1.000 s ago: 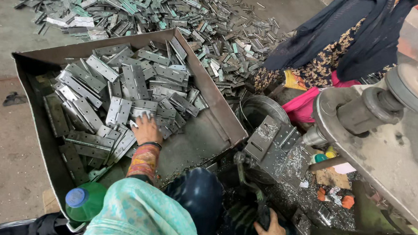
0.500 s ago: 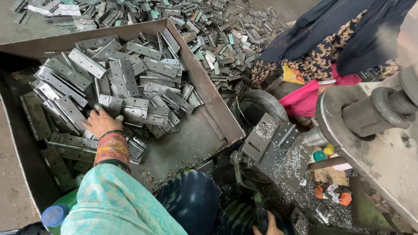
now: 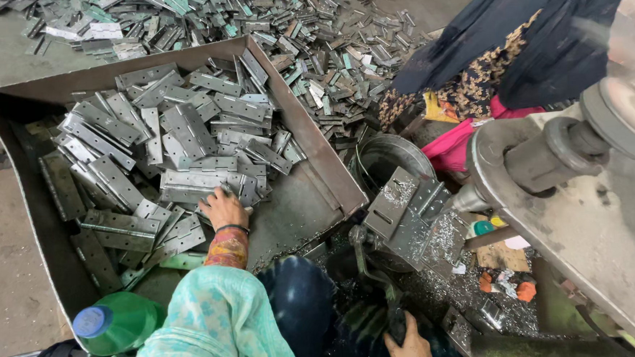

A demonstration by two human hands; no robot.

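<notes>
Left hand point(image 3: 222, 207) flat on grey metal hinges point(image 3: 185, 145) in metal tray point(image 3: 316, 153), fingers spread, gripping nothing, right hand point(image 3: 411, 344) at bottom edge around dark lever point(image 3: 369, 266), closure unclear, green bottle point(image 3: 115, 325) beside tray

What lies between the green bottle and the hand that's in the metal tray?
In the head view, the person's own left forearm in a patterned sleeve runs from beside the green bottle to the left hand, over loose metal hinges.

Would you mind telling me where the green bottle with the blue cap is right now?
In the head view, the green bottle lies at bottom left, beside the metal tray's near corner, left of the turquoise sleeve.
</notes>
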